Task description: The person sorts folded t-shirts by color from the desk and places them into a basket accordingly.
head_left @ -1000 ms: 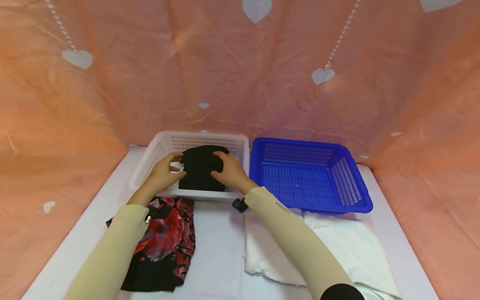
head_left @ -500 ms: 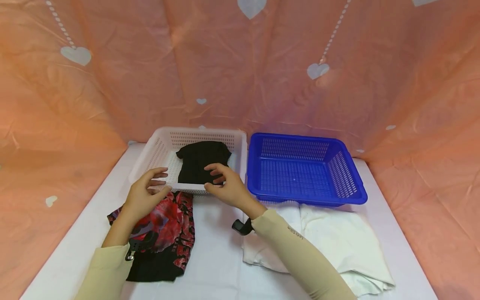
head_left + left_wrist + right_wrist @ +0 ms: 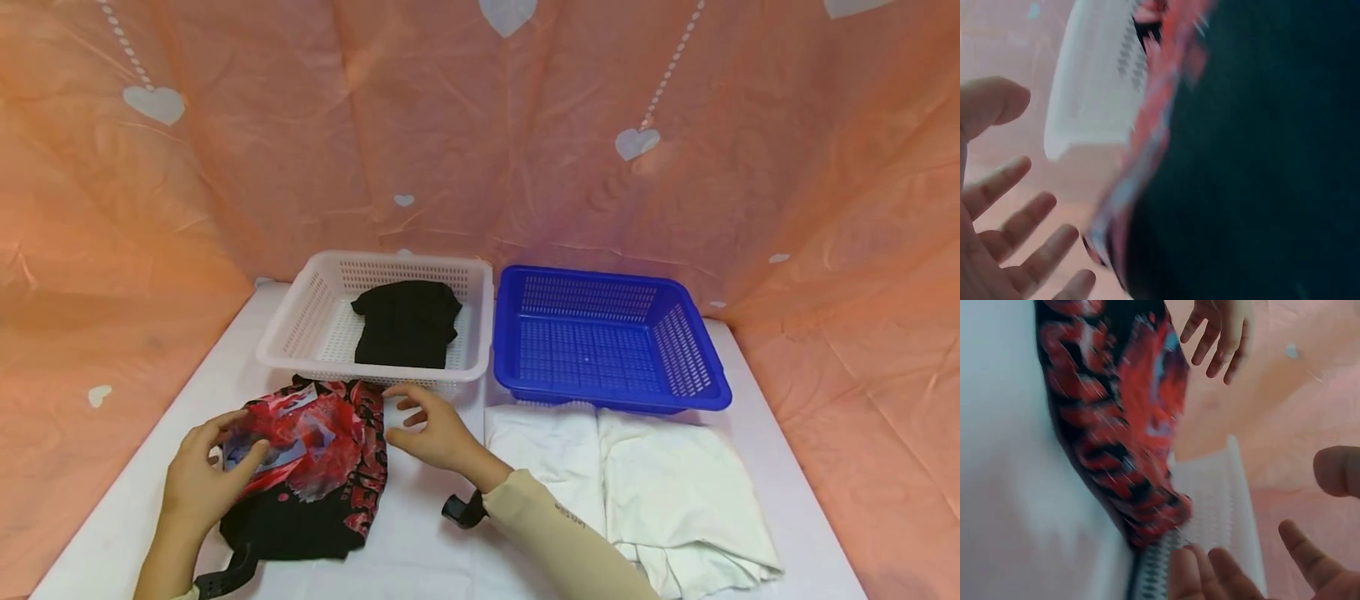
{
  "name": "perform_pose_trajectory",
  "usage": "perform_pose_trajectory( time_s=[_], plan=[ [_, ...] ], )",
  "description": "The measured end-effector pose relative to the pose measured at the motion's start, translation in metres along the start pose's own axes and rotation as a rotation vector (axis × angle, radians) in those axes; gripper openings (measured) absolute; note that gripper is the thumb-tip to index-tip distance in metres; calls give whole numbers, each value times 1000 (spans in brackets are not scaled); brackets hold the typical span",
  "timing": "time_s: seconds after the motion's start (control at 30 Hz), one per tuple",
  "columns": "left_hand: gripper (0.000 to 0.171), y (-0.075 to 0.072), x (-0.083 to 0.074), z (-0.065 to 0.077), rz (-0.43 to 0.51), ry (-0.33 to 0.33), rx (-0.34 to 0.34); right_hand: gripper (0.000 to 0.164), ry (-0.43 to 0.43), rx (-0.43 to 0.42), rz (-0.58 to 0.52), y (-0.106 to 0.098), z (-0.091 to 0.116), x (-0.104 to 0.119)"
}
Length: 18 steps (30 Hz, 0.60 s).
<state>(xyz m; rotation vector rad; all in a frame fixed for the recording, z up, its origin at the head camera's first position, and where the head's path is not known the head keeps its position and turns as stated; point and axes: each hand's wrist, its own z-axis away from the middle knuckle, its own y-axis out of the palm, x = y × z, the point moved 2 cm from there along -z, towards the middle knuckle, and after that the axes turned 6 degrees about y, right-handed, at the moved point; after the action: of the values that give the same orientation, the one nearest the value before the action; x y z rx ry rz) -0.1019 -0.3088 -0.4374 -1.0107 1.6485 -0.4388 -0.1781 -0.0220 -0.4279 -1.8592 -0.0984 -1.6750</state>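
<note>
A folded black garment with a red floral print [image 3: 315, 467] lies on the table in front of the white basket. My left hand [image 3: 202, 475] is at its left edge, fingers spread and slightly bent, holding nothing. On the other side my right hand [image 3: 435, 433] hovers by the garment's upper right edge, thumb and fingers apart. In the left wrist view the spread fingers [image 3: 1029, 225] stand beside the blurred garment. The right wrist view shows the printed edge close to the right fingertips [image 3: 1229, 569]. A folded black garment [image 3: 408, 321] lies inside the white basket [image 3: 300, 363].
A blue basket [image 3: 600, 398] stands right of the white one. Folded white garments [image 3: 675, 483] lie on the table in front of it. An orange sheet with hearts [image 3: 450, 125] hangs behind and at both sides of the white table [image 3: 427, 533].
Both hands have drawn back from the black garment in the white basket, leaving it there. They have come down and left to either side of the floral garment.
</note>
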Motion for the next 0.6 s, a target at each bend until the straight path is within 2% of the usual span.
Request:
perform_pose_trajectory(
  time_s=[0.17, 0.27, 0.47, 0.6],
  plan=[
    [61, 2, 25, 11, 73, -95, 97, 54, 92, 49, 44, 19, 2, -11],
    [64, 6, 34, 16, 123, -149, 166, 56, 141, 85, 54, 30, 2, -18],
    [73, 13, 41, 20, 155, -184, 247, 57, 189, 143, -115, 48, -1, -30],
    [79, 18, 39, 19, 157, -191, 294, 59, 167, 152, -167, 55, -7, -34]
  ],
)
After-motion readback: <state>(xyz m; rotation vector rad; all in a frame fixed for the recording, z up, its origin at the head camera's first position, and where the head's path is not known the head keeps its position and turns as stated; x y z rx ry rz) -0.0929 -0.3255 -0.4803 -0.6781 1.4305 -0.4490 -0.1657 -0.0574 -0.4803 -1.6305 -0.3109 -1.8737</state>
